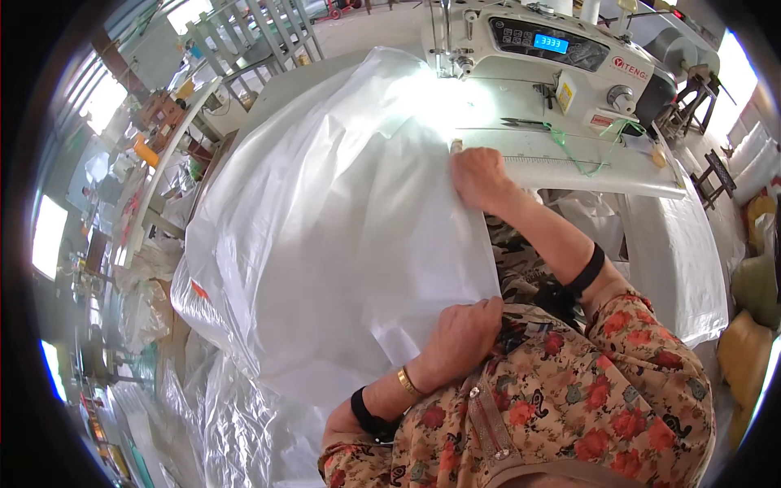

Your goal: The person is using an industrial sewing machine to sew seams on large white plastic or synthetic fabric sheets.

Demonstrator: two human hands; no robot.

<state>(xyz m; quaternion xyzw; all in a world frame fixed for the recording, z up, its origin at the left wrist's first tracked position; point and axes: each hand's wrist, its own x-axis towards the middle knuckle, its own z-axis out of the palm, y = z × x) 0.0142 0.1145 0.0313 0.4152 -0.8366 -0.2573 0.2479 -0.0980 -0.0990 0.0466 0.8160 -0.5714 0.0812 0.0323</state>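
A large sheet of white, glossy plastic (325,236) spreads over the table and down toward my lap, its upper right part under the lamp of a sewing machine (553,49). Just in front of the needle area, my right hand (478,177) is closed on the sheet's right edge. Nearer my body, my left hand (460,335) pinches the same edge lower down, so the edge runs fairly straight between both hands. Glare hides the spot beneath the needle. Small scissors or snips (525,123) lie on the machine bed to the right, beside a green cord (582,154).
Folded white plastic sheeting (679,260) hangs at the right of the machine table. A dark stool (714,180) stands on the floor beyond. Crumpled clear plastic (236,415) lies at the lower left, and a cluttered bench (154,179) stands at far left.
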